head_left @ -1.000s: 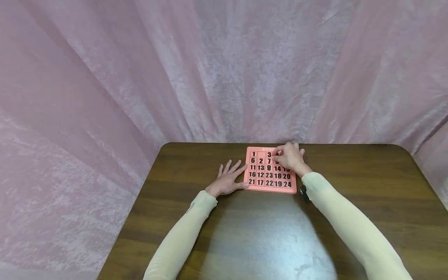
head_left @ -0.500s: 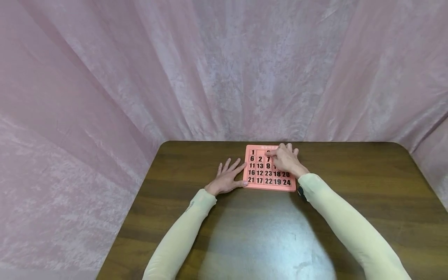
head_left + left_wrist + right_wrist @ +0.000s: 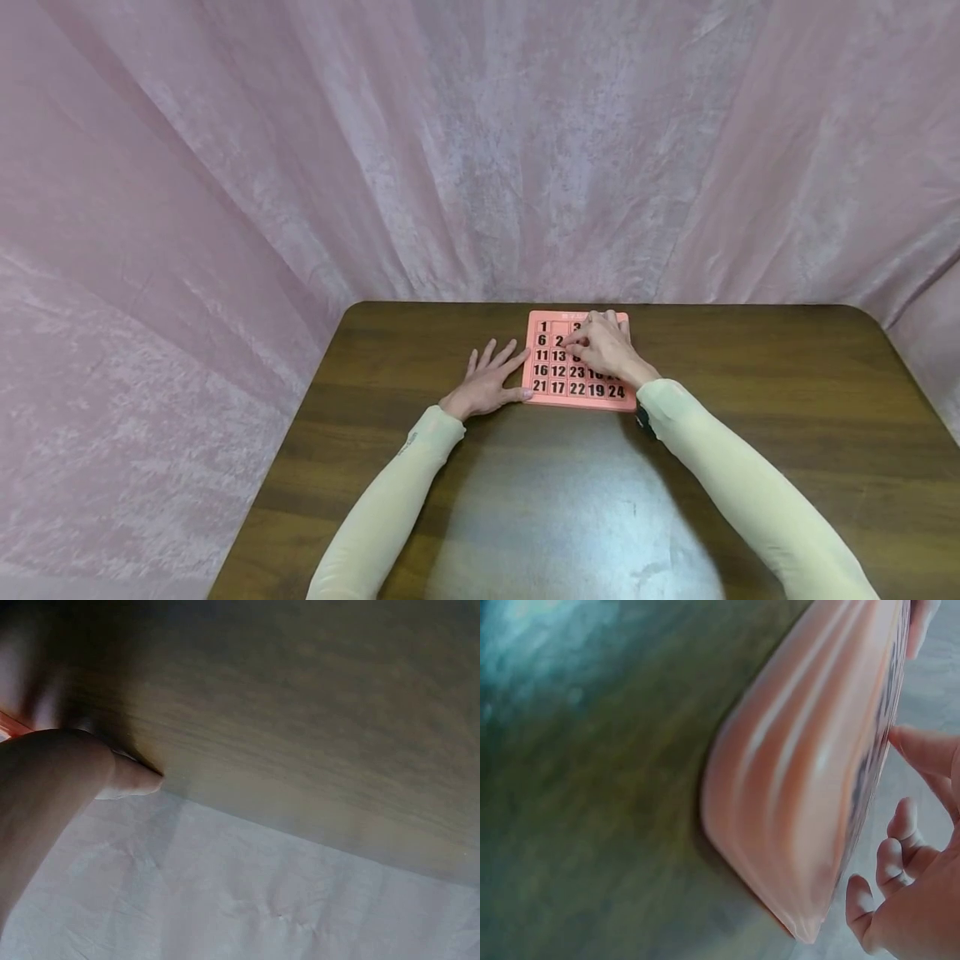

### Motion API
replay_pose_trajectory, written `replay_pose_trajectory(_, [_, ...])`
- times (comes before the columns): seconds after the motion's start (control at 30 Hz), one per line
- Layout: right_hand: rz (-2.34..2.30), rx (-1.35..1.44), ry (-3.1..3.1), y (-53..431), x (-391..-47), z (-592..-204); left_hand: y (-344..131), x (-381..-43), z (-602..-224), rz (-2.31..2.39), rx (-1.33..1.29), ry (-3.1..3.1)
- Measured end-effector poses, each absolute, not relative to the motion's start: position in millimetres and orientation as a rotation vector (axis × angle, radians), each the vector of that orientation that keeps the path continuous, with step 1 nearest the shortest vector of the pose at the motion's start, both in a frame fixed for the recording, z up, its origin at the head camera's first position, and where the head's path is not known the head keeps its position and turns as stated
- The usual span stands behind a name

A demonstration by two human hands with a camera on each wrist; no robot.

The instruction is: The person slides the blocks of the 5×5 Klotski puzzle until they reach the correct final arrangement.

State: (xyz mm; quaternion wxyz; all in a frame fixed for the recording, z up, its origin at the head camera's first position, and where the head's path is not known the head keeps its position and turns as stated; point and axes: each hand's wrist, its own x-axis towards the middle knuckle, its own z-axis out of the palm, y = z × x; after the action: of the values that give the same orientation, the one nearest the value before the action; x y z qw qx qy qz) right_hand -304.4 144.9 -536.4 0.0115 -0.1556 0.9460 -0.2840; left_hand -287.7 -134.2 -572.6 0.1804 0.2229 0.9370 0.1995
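Note:
On the table lies a pink number sliding puzzle (image 3: 579,400), a square board of tiles with black numerals. Its top row has a gap (image 3: 560,327) between 1 and 3, directly above tile 2 (image 3: 558,341). My left hand (image 3: 483,390) is spread flat at the left side, forefinger and thumb touching the puzzle's edge. Over the upper right part reaches my right hand (image 3: 606,346), thumb and forefinger tips close together beside tile 2. It covers several tiles. In the right wrist view a fingertip of the right hand (image 3: 922,900) touches the top face, other fingers loosely bent.
The dark wooden table (image 3: 757,400) extends to both sides and towards me, with a bright reflection in front of the puzzle. A pink velvet curtain (image 3: 525,150) hangs behind its far edge. A dark band (image 3: 647,419) shows at my right wrist.
My right fingertips have moved left along the top row to tile 3, then down and left beside tile 2. The gap has stayed below the top edge. My left hand has not visibly moved.

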Motion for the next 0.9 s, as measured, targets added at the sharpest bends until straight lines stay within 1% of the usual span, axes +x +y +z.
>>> replay_pose_trajectory(0.63, [-0.738,-0.397,2.964,142.7,-308.4,-528.5,-134.9,-285.7,-568.7,0.601,0.643,2.626])
replay_pose_trajectory(0.9, [-0.892,-0.347,2.926,141.4,-314.0,-532.9,-135.1,-285.5,-571.3,0.606,0.629,2.637])
